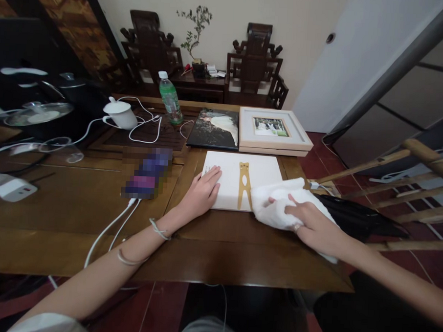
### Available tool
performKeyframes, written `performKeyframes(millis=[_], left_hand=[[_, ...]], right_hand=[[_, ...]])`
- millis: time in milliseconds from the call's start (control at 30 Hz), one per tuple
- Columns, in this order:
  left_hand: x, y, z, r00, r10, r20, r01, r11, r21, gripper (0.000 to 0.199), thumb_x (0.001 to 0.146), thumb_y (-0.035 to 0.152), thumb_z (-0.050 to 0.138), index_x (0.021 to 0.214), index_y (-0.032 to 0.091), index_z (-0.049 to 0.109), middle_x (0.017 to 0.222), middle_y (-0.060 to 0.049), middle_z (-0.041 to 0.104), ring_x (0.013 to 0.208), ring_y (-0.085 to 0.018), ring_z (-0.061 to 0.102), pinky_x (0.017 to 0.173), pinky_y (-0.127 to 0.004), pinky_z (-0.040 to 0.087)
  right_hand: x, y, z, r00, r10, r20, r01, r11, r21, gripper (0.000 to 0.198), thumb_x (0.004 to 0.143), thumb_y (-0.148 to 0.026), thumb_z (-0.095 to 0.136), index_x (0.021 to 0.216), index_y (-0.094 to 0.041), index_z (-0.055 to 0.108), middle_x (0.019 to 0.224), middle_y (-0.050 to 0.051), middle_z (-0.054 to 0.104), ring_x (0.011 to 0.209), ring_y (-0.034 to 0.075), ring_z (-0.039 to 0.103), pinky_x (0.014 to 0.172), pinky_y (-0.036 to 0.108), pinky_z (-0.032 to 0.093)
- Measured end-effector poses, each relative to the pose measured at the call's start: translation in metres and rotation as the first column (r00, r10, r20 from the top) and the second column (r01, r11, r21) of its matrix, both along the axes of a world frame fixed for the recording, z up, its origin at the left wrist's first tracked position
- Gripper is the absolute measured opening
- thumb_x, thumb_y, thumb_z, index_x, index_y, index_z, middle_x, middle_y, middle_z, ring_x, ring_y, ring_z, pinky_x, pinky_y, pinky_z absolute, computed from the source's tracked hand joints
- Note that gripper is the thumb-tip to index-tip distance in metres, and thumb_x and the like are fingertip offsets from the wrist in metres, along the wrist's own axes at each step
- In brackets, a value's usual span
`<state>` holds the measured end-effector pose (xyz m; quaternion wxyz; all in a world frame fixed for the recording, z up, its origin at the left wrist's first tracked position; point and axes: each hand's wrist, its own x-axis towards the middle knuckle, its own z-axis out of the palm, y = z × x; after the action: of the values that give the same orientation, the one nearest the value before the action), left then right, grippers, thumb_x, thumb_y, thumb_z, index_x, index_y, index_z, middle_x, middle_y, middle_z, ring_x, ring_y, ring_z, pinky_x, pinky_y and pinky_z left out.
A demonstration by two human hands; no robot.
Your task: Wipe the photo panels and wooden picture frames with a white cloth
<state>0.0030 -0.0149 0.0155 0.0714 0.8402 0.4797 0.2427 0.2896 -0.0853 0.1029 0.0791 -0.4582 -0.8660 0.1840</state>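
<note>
A white flat panel with a gold figure-shaped mark lies on the wooden table. My left hand rests flat on the panel's left edge, fingers stretched out and holding nothing. In my right hand is a bunched white cloth, which covers the panel's lower right corner. Part of the cloth hangs below that hand. Behind the panel lie a dark photo panel and a pale framed photo, side by side.
Left of the panel lies a phone with a white cable. Farther back stand a green bottle and a lidded white cup. A glass-lidded pot and a clear cup are at far left. A wooden chair stands at right.
</note>
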Motion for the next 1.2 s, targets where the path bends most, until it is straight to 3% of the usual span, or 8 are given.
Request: performKeyframes(millis=[167, 267, 467, 600, 733, 933, 1100, 1200], left_hand=[[0.001, -0.001, 0.001, 1.0, 0.006, 0.008, -0.006, 1.0, -0.001, 0.042, 0.093, 0.019, 0.036, 0.133, 0.014, 0.047, 0.143, -0.015, 0.045, 0.136, -0.024, 0.037, 0.108, -0.05, 0.033], [0.001, -0.001, 0.001, 1.0, 0.0, 0.014, 0.0, 1.0, -0.005, 0.043, 0.093, 0.019, 0.036, 0.134, 0.015, 0.046, 0.143, -0.015, 0.045, 0.136, -0.024, 0.037, 0.109, -0.051, 0.032], [-0.001, 0.0, 0.0, 1.0, 0.001, 0.013, -0.001, 1.0, -0.008, 0.042, 0.092, 0.019, 0.037, 0.134, 0.016, 0.046, 0.144, -0.014, 0.045, 0.137, -0.023, 0.037, 0.108, -0.049, 0.032], [-0.002, 0.001, 0.001, 1.0, -0.009, 0.014, 0.009, 1.0, -0.006, 0.042, 0.093, 0.019, 0.037, 0.134, 0.016, 0.046, 0.144, -0.013, 0.045, 0.137, -0.023, 0.036, 0.108, -0.049, 0.033], [-0.001, 0.0, 0.001, 1.0, -0.004, 0.021, 0.004, 1.0, 0.003, 0.042, 0.092, 0.018, 0.037, 0.133, 0.016, 0.046, 0.143, -0.014, 0.046, 0.136, -0.023, 0.037, 0.108, -0.049, 0.033], [0.0, -0.001, 0.003, 1.0, 0.003, 0.016, -0.003, 1.0, -0.006, 0.042, 0.093, 0.019, 0.036, 0.134, 0.016, 0.046, 0.144, -0.014, 0.045, 0.137, -0.023, 0.036, 0.108, -0.05, 0.032], [0.001, -0.001, 0.001, 1.0, 0.002, 0.016, -0.002, 1.0, -0.005, 0.042, 0.093, 0.019, 0.036, 0.134, 0.016, 0.046, 0.144, -0.014, 0.045, 0.137, -0.024, 0.036, 0.108, -0.051, 0.032], [0.001, -0.001, 0.001, 1.0, -0.001, 0.019, 0.001, 1.0, 0.006, 0.042, 0.093, 0.019, 0.036, 0.134, 0.016, 0.046, 0.144, -0.014, 0.045, 0.136, -0.024, 0.037, 0.108, -0.051, 0.033]], right_hand=[[0.004, 0.003, 0.011, 0.99, -0.051, 0.131, 0.064, 0.994, -0.093, 0.018, 0.068, -0.014, 0.042, 0.074, -0.02, 0.058, 0.077, 0.008, 0.063, 0.084, 0.027, 0.057, 0.079, 0.04, 0.043], [0.005, 0.033, 0.013, 0.985, -0.09, 0.145, 0.104, 0.991, -0.089, 0.019, 0.07, -0.015, 0.044, 0.076, -0.02, 0.061, 0.082, 0.008, 0.066, 0.088, 0.026, 0.057, 0.079, 0.037, 0.043], [0.002, 0.115, 0.001, 0.986, -0.153, 0.063, 0.15, 0.988, 0.049, 0.018, 0.072, -0.016, 0.043, 0.076, -0.019, 0.061, 0.094, 0.01, 0.068, 0.091, 0.028, 0.055, 0.081, 0.036, 0.04], [-0.006, 0.14, -0.007, 0.983, -0.18, 0.033, 0.176, 0.979, 0.101, 0.018, 0.072, -0.017, 0.041, 0.075, -0.018, 0.059, 0.092, 0.012, 0.067, 0.086, 0.028, 0.056, 0.078, 0.037, 0.04], [-0.013, 0.121, -0.013, 0.992, -0.122, 0.038, 0.115, 0.98, 0.16, 0.021, 0.071, -0.014, 0.039, 0.078, -0.017, 0.058, 0.085, 0.01, 0.067, 0.08, 0.026, 0.056, 0.081, 0.038, 0.039], [-0.011, 0.051, -0.011, 0.995, -0.029, 0.094, 0.017, 0.991, 0.133, 0.019, 0.064, -0.009, 0.039, 0.071, -0.021, 0.052, 0.071, 0.005, 0.063, 0.071, 0.025, 0.056, 0.09, 0.045, 0.037], [-0.01, -0.002, 0.009, 0.989, -0.027, 0.144, 0.033, 0.999, -0.039, 0.018, 0.065, -0.009, 0.041, 0.07, -0.022, 0.053, 0.066, 0.005, 0.06, 0.074, 0.026, 0.058, 0.076, 0.039, 0.043], [-0.009, -0.006, 0.021, 0.988, -0.051, 0.149, 0.071, 0.989, -0.13, 0.02, 0.068, -0.013, 0.043, 0.076, -0.021, 0.06, 0.078, 0.008, 0.065, 0.083, 0.026, 0.059, 0.075, 0.037, 0.045]])
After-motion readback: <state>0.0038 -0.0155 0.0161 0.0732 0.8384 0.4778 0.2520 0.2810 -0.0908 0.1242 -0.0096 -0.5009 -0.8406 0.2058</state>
